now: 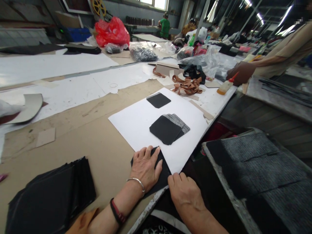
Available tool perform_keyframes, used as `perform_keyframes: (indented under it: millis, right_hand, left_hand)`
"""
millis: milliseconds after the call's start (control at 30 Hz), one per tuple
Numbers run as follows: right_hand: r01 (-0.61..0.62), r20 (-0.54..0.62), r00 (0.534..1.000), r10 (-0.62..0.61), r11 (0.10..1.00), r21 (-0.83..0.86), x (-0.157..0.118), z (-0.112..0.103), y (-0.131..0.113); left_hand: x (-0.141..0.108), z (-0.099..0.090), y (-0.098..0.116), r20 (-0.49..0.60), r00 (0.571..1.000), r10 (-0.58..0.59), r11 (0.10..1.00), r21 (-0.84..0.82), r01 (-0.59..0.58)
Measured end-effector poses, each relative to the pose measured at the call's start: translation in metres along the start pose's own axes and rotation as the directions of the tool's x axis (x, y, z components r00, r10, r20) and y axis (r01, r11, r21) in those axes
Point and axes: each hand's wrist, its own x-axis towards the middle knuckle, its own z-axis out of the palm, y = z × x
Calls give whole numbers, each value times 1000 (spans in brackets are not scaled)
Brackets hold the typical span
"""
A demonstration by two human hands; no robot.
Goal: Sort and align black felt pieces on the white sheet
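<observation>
Head view: left hand (pixel 143 167) spread flat on panel (pixel 164 171); right hand (pixel 185 191) curled at its edge, hold unclear; from panel, twelve-o'clock pieces (pixel 163 130) looked done, nine-o'clock stack (pixel 46 196) undone.

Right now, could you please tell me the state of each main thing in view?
Left hand: spread flat on the black piece
Right hand: curled, at that piece's edge
Black piece: flat, partly covered
Black patches: overlapping, on the white sheet
White sheet: lying flat
Large black sheets: stacked
Brown straps: heaped loosely
Bottle: partly filled
Red bag: crumpled
</observation>
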Motion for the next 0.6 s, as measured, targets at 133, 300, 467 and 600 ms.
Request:
perform_keyframes:
  millis: [133, 300, 467, 600]
  right_hand:
    - [35, -7, 999, -35, 999, 1, 1, 1, -3]
    - [71, 22, 997, -70, 997, -27, 1, 2, -4]
    - [120, 38, 992, -117, 990, -70, -2, 4, -10]
    - [119, 79, 991, -111, 987, -109, -3, 8, -20]
  left_hand:
    - [0, 0, 1, -1, 1000, -6, 1000, 18, 6]
    - [0, -1, 2, 16, 1000, -2, 1000, 29, 2]
    - [0, 0, 3, 21, 1000, 0, 1000, 28, -1]
    - [1, 0, 5, 31, 999, -11, 999, 31, 10]
